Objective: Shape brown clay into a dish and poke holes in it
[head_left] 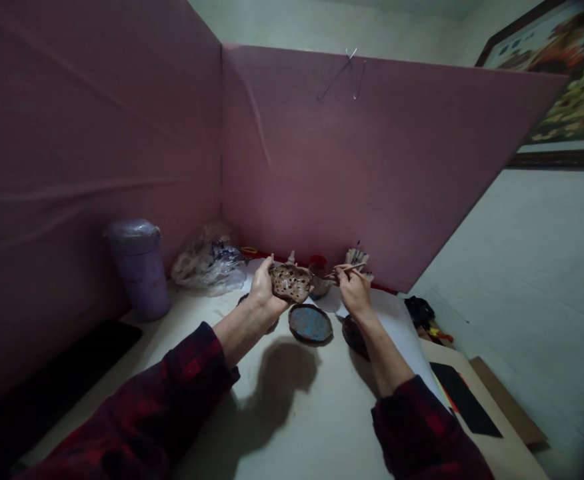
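Observation:
My left hand (263, 291) holds a brown clay piece (291, 283) pierced with many small holes, its fingers partly hidden beneath it. A thin stick-like tool (355, 267) is pinched in my right hand (354, 288), its tip pointing left over a cup (321, 283). Just below the clay piece, a round dark-rimmed dish (311, 324) with a blue inside lies on the table. Another dark round object (355, 335) sits partly hidden behind my right forearm.
A purple lidded container (139, 270) and crumpled clear plastic (211, 261) stand at the left. Pink panels (372, 167) enclose the back and left of the white table (302, 427). Behind my right hand is a bundle of small items (356, 257); a black sheet (467, 400) lies right.

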Demonstrator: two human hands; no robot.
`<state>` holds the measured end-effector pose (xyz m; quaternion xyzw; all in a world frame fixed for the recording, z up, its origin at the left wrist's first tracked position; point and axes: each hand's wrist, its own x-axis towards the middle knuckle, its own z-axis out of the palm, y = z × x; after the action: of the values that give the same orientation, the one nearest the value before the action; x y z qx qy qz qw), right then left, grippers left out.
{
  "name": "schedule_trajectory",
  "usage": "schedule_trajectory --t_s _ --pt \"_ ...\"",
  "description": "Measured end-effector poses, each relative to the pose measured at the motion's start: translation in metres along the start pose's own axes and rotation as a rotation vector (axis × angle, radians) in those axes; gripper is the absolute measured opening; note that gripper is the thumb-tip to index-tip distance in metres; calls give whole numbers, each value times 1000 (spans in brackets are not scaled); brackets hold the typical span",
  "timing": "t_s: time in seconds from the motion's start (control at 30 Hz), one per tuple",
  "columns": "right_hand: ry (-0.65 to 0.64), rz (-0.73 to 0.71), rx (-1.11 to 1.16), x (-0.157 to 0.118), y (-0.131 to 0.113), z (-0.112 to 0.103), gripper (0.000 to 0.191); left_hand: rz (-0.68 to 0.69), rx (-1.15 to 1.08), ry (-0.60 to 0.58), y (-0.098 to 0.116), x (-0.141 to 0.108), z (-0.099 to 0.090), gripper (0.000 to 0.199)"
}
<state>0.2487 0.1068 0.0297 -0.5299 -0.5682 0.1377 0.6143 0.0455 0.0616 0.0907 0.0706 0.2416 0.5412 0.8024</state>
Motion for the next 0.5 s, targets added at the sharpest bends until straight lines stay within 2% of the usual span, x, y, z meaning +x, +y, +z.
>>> schedule_trajectory --t_s 0.07,0.17,0.37,0.5 --pt "-16 20 -1 1 8 2 46 -19 9 -6 0 0 0 34" --pt "45 12 12 2 0 -2 47 -23 7 -7 -1 0 0 35" --pt "288 -98 291 -3 -61 -20 38 -32 -17 -23 0 2 -2 36" --pt "281 -142 495 -16 -99 -25 33 -54 -10 -55 0 1 -2 39"
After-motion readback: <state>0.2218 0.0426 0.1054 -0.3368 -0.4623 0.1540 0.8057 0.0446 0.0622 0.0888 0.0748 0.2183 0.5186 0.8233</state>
